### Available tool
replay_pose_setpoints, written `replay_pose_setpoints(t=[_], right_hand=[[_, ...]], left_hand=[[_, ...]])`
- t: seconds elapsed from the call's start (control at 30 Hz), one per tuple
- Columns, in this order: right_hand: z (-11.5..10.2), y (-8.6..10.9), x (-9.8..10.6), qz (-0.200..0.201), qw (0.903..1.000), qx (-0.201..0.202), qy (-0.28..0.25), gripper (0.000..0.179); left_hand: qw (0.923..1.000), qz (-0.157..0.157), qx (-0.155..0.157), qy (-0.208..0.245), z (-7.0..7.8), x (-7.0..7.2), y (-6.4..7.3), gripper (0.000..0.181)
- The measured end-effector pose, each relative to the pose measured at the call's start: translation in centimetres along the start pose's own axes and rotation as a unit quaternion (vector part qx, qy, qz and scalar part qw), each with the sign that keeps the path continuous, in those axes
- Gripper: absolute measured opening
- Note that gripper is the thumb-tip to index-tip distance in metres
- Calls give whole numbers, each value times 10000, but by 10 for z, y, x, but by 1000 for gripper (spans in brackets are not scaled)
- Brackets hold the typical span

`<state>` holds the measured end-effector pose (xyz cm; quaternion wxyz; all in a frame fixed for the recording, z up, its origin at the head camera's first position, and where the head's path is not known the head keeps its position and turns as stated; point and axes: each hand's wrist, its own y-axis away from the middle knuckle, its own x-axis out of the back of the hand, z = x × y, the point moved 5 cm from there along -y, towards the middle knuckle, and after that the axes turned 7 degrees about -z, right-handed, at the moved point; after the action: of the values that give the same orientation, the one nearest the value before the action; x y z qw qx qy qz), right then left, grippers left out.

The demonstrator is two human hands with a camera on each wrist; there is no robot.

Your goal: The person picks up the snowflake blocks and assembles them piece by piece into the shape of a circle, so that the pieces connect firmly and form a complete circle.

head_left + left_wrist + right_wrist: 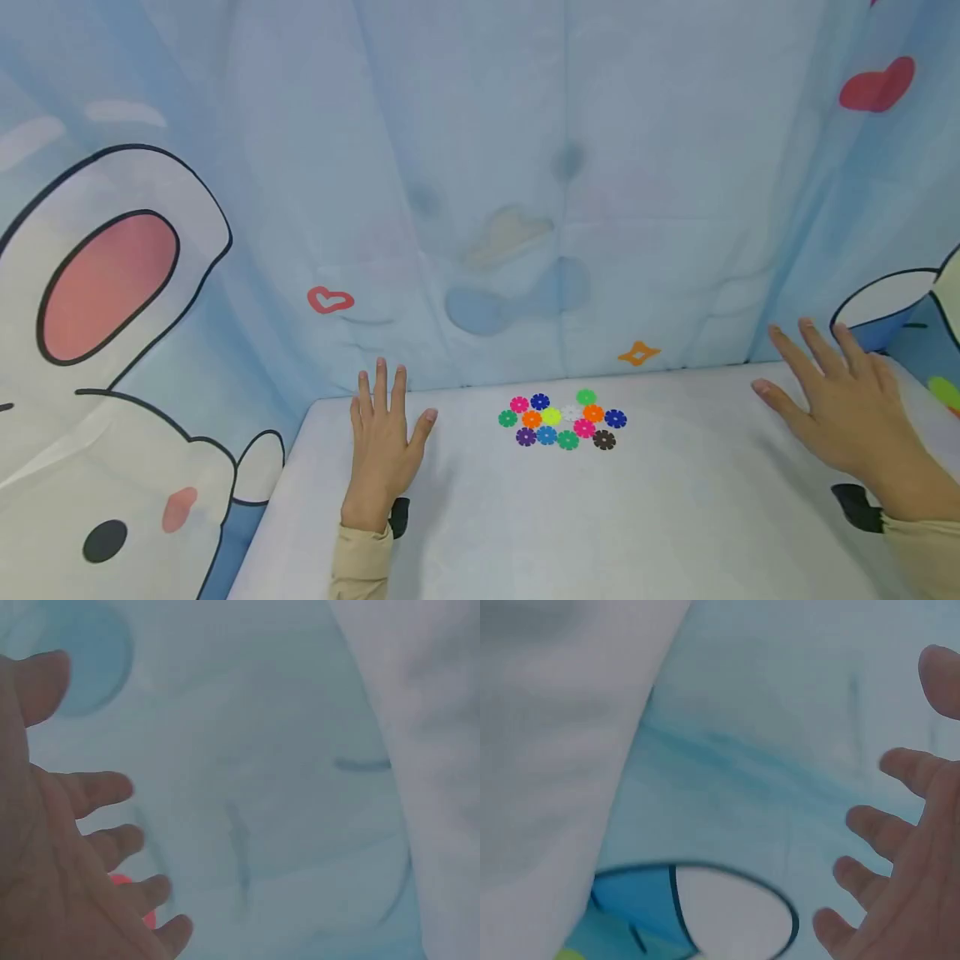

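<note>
Several small notched plastic discs (551, 416) lie in a loose cluster near the back of the white table, in pink, blue, green, orange, yellow, white, purple and dark brown. To their left, my left hand (385, 454) is held above the table with its fingers spread and nothing in it. My right hand (851, 408) hovers well to the right of the discs, fingers apart and holding nothing. In the left wrist view the left hand's palm (60, 862) shows bare. The right wrist view likewise shows the right hand's bare palm (922, 877).
A light blue printed curtain (480, 167) hangs along the table's back edge and round both sides, with a big white cartoon animal at left. The white tabletop (600, 517) stretches between the two arms. Both forearms wear beige sleeves (362, 562).
</note>
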<state>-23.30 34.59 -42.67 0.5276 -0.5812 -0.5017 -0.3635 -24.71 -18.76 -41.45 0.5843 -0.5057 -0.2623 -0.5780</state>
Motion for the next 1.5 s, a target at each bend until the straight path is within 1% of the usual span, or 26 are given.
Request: replay_pose_setpoints(t=[0.1, 0.17, 0.23, 0.37, 0.43, 0.53, 0.63, 0.73, 0.87, 0.93, 1.0, 1.1, 1.17, 1.27, 1.3, 1.33, 1.37, 1.4, 1.47, 1.5], right_hand=[[-25, -6, -11, -14, 9978, 576, -322, 75], [-48, -9, -22, -111, 9939, 943, -556, 68], [-74, -14, -34, -297, 9890, 1184, -837, 61], [-128, -22, -63, -808, 9791, 1291, -1348, 50], [-152, -26, -75, -892, 9750, 1400, -1475, 45], [-180, -34, -90, -944, 9707, 1570, -1552, 40], [-199, -42, -103, -1174, 9671, 1494, -1692, 37], [-210, -49, -114, -1470, 9644, 1227, -1822, 37], [-220, -56, -123, -1525, 9682, 1051, -1685, 32], [-223, -58, -126, -1561, 9697, 974, -1607, 30], [-225, -58, -128, -1649, 9689, 890, -1615, 29], [-226, -57, -131, -1808, 9636, 709, -1839, 30], [-225, -55, -131, -1849, 9589, 694, -2039, 30], [-222, -52, -129, -1981, 9470, 735, -2419, 26], [-221, -51, -127, -2000, 9436, 791, -2516, 25], [-219, -50, -125, -2006, 9410, 855, -2587, 23], [-217, -49, -123, -2009, 9387, 882, -2659, 20], [-215, -49, -120, -1971, 9381, 942, -2689, 17], [-211, -48, -111, -1787, 9393, 1111, -2709, 11], [-208, -48, -106, -1658, 9407, 1188, -2710, 8]], left_hand=[[9997, -200, -115, 13, 9, -13, -3, 71], [9990, -412, -168, 25, 16, -25, -6, 63], [9977, -621, -233, 117, 24, -39, -9, 53], [9924, -1128, -290, 400, 38, -72, -14, 39], [9903, -1262, -354, 453, 44, -88, -16, 36], [9898, -1291, -371, 482, 53, -105, -20, 36], [9898, -1275, -256, 577, 61, -115, -26, 34], [9886, -1324, -84, 705, 66, -123, -33, 30], [9869, -1360, 212, 839, 67, -130, -40, 27], [9853, -1381, 405, 924, 66, -133, -41, 27], [9830, -1404, 613, 1015, 64, -135, -41, 28], [9790, -1448, 864, 1142, 61, -137, -38, 30], [9776, -1429, 930, 1235, 60, -137, -36, 30], [9765, -1377, 822, 1441, 59, -137, -34, 25], [9745, -1416, 780, 1556, 59, -137, -33, 23], [9714, -1470, 711, 1724, 58, -136, -33, 21], [9659, -1568, 664, 1949, 57, -137, -33, 18], [9589, -1670, 634, 2206, 56, -137, -33, 18], [9400, -1862, 681, 2776, 55, -135, -33, 24], [9291, -1939, 745, 3059, 56, -133, -32, 28]])
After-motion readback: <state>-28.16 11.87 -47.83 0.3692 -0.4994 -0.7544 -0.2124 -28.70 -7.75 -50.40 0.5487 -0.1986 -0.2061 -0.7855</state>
